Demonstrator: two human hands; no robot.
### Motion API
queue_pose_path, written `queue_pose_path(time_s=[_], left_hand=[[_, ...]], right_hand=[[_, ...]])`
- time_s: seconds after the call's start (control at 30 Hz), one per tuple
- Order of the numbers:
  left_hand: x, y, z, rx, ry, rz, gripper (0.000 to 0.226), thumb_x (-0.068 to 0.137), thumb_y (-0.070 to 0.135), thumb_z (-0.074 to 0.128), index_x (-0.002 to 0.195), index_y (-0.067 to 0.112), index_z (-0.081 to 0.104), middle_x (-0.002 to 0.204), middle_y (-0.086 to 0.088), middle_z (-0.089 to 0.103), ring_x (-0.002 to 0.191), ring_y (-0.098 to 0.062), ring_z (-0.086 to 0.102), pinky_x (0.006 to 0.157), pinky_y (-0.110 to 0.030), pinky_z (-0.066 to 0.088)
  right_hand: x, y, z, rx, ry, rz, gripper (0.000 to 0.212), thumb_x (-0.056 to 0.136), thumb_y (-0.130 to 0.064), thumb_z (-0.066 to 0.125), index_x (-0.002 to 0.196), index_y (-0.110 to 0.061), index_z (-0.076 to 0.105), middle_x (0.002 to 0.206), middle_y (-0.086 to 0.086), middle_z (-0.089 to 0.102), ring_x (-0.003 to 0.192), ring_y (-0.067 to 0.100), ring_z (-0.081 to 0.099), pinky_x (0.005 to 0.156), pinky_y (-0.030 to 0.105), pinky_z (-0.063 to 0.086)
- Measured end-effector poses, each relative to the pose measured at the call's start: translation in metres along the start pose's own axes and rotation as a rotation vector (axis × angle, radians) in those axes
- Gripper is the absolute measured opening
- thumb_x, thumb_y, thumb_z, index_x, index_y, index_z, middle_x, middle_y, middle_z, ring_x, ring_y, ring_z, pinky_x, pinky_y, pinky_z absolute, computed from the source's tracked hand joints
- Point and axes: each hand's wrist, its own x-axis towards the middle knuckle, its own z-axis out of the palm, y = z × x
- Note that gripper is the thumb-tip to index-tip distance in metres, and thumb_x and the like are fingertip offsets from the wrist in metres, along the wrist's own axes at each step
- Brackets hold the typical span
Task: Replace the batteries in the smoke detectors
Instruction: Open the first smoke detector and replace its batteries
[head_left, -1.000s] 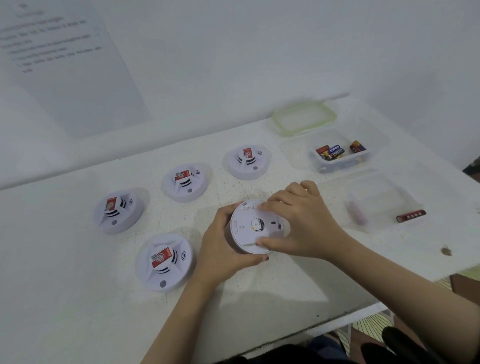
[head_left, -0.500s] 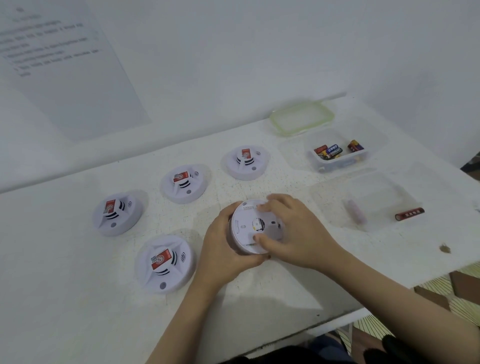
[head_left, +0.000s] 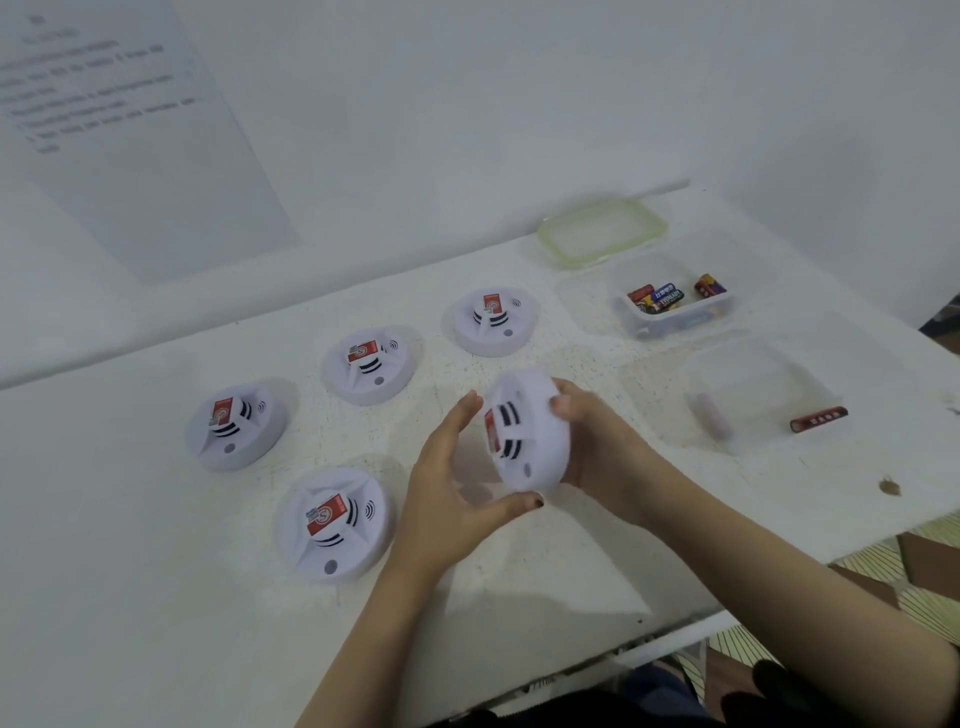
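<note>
A white smoke detector (head_left: 524, 431) is held on edge above the table, its vented front with a red sticker turned to the left. My right hand (head_left: 597, 441) grips its back and upper rim. My left hand (head_left: 447, 483) is spread beside it, thumb touching its lower rim, fingers apart near the front. Several other white smoke detectors rest face up on the table: detector (head_left: 332, 522), detector (head_left: 236, 423), detector (head_left: 370, 364) and detector (head_left: 492, 319). A clear box of batteries (head_left: 672, 304) stands at the back right.
A second clear tray (head_left: 758, 395) holds a pale battery (head_left: 711, 418), with a red battery (head_left: 818, 418) at its right edge. A green-rimmed lid (head_left: 602, 231) lies by the wall. A printed sheet (head_left: 119, 130) hangs on the wall at left. The table's front edge (head_left: 675, 634) is close.
The held detector was back-side up between both hands; it has since been turned over onto its edge so the front faces left, and my left hand has loosened from its side.
</note>
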Motion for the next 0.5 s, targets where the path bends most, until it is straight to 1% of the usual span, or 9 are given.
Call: queue_pose_path(time_s=[0.07,0.1,0.17,0.23,0.27,0.3,0.4,0.47,0.5], left_hand=[[0.001,0.0,0.0,-0.03,-0.009,0.023,0.095,0.055,0.065,0.078,0.137,0.043,0.036,0.143,0.017,0.048,0.132,-0.001,0.044,0.107,-0.023,0.04],[0.002,0.0,-0.001,-0.039,-0.016,0.042,0.093,0.057,0.064,0.079,0.138,0.039,0.04,0.14,0.017,0.052,0.13,-0.003,0.047,0.106,-0.026,0.042],[0.001,0.002,-0.001,-0.052,-0.025,0.071,0.086,0.06,0.055,0.083,0.134,0.033,0.047,0.133,0.018,0.058,0.124,-0.002,0.053,0.1,-0.02,0.045],[0.0,0.005,-0.001,-0.056,-0.024,0.087,0.08,0.062,0.048,0.083,0.132,0.031,0.05,0.13,0.02,0.06,0.12,0.0,0.056,0.095,-0.012,0.043],[0.0,0.006,-0.001,-0.061,-0.027,0.092,0.079,0.062,0.046,0.084,0.133,0.028,0.051,0.13,0.02,0.06,0.119,-0.001,0.056,0.094,-0.01,0.042],[0.001,0.005,-0.002,-0.063,-0.029,0.095,0.08,0.063,0.045,0.084,0.133,0.025,0.052,0.129,0.019,0.06,0.12,-0.002,0.056,0.095,-0.011,0.042],[0.003,0.003,-0.001,-0.071,-0.03,0.095,0.082,0.064,0.042,0.084,0.135,0.016,0.052,0.131,0.014,0.061,0.122,-0.007,0.056,0.097,-0.015,0.044],[0.003,0.0,-0.001,-0.06,-0.029,0.091,0.084,0.064,0.043,0.084,0.137,0.017,0.051,0.133,0.011,0.059,0.124,-0.01,0.055,0.1,-0.023,0.046],[0.003,0.0,-0.001,-0.053,-0.03,0.09,0.084,0.065,0.044,0.084,0.137,0.019,0.05,0.134,0.012,0.058,0.125,-0.011,0.054,0.101,-0.027,0.047]], right_hand=[[-0.003,-0.001,-0.005,0.202,-0.089,0.008,0.056,0.074,-0.037,0.049,0.121,-0.007,0.056,0.106,0.016,0.067,0.09,0.03,0.067,0.067,0.037,0.056],[-0.005,-0.001,-0.006,0.266,-0.107,0.028,0.05,0.078,-0.032,0.044,0.118,-0.006,0.058,0.105,0.016,0.067,0.088,0.027,0.067,0.065,0.035,0.056],[-0.005,0.002,-0.008,0.329,-0.083,0.07,0.047,0.084,-0.027,0.034,0.12,-0.009,0.059,0.108,0.013,0.068,0.089,0.025,0.068,0.064,0.034,0.056],[-0.003,0.007,-0.013,0.305,-0.037,0.067,0.049,0.092,-0.022,0.023,0.128,-0.018,0.056,0.121,0.008,0.065,0.103,0.027,0.064,0.07,0.038,0.057],[-0.003,0.007,-0.015,0.257,-0.017,0.049,0.049,0.094,-0.021,0.021,0.13,-0.023,0.055,0.125,0.005,0.063,0.108,0.028,0.062,0.074,0.04,0.057],[-0.003,0.006,-0.016,0.183,0.006,0.023,0.048,0.097,-0.021,0.021,0.129,-0.027,0.055,0.125,0.001,0.063,0.11,0.027,0.061,0.074,0.04,0.057],[-0.004,0.002,-0.023,-0.024,0.033,-0.027,0.039,0.1,-0.02,0.027,0.122,-0.036,0.057,0.121,-0.004,0.065,0.101,0.022,0.066,0.069,0.036,0.057],[-0.006,0.003,-0.027,-0.116,0.006,-0.05,0.033,0.098,-0.023,0.04,0.125,-0.037,0.054,0.122,-0.004,0.064,0.103,0.023,0.065,0.074,0.036,0.057],[-0.006,0.005,-0.03,-0.16,-0.012,-0.06,0.036,0.095,-0.023,0.048,0.128,-0.037,0.051,0.122,-0.003,0.063,0.106,0.023,0.064,0.077,0.036,0.056]])
